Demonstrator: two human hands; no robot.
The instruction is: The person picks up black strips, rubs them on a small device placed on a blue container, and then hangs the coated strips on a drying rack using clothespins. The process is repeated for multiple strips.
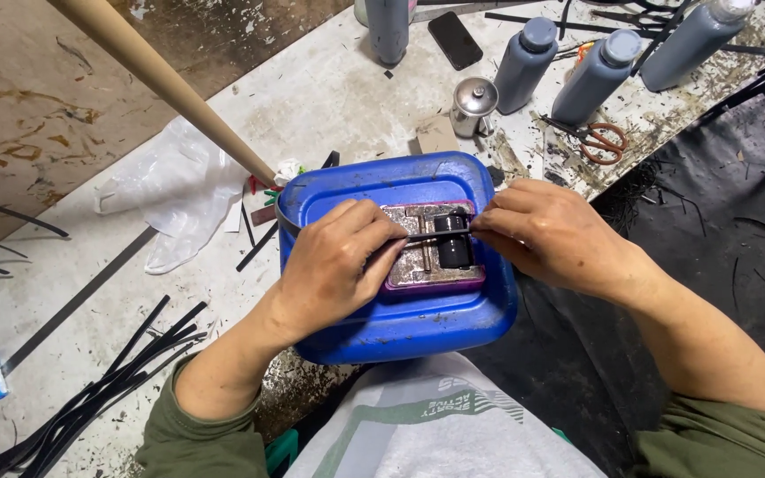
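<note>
Littered bench (329, 97) | grey bottles (524, 66), scissors (602, 140) | wooden pole (166, 84) beside blue canister (400, 327)

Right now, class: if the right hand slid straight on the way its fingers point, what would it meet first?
Probably the black block on the metal plate, then the left hand; the right hand points leftward along the thin black strip.

Black strip (438, 235) ends hidden under fingers (374, 232); bottle (697, 37) top cropped.
</note>
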